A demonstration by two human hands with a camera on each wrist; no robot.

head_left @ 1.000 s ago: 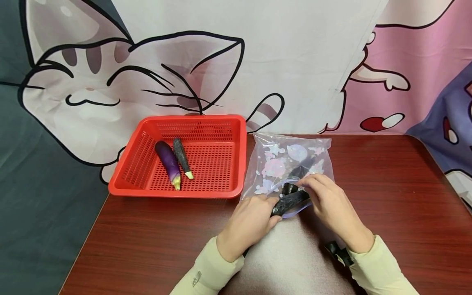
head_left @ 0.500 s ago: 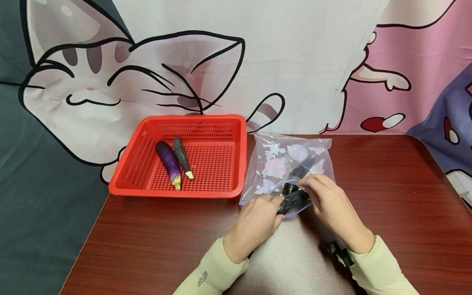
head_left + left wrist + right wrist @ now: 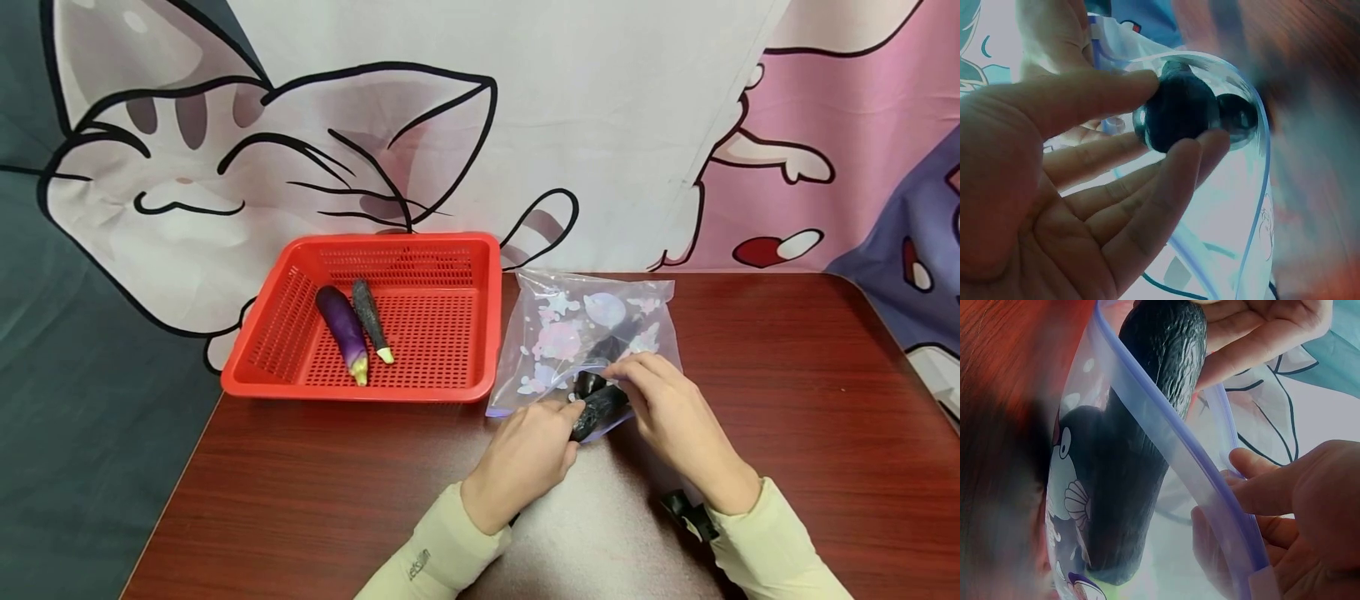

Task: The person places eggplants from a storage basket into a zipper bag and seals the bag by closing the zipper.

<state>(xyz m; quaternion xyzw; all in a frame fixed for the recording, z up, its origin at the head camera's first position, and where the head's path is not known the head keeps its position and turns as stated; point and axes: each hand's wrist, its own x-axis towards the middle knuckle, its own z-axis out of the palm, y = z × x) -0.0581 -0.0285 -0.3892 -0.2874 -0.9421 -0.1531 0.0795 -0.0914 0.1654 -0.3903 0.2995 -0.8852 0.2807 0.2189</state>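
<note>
A dark, wrinkled zucchini (image 3: 600, 412) lies slantwise through the mouth of a clear zip bag (image 3: 558, 337), its pale green tip low inside the bag in the right wrist view. My left hand (image 3: 521, 458) holds the near end between thumb and fingers, seen close in the left wrist view. With thumb and fingers, my right hand (image 3: 667, 417) pinches the purple zip edge (image 3: 1194, 459) of the bag's opening. A second, smooth black rounded thing (image 3: 1238, 115) sits beside the zucchini inside the bag; its kind cannot be told.
To the left stands a red plastic basket (image 3: 360, 393) with a purple eggplant (image 3: 341, 329) and another dark zucchini (image 3: 370, 317) in it. Basket and bag are on a reddish-brown table (image 3: 300, 492). A cartoon-printed cloth (image 3: 615, 125) hangs behind.
My left hand has moved to the right, and the zucchini has slid further into the bag. The right hand stays where it was, on the bag's edge.
</note>
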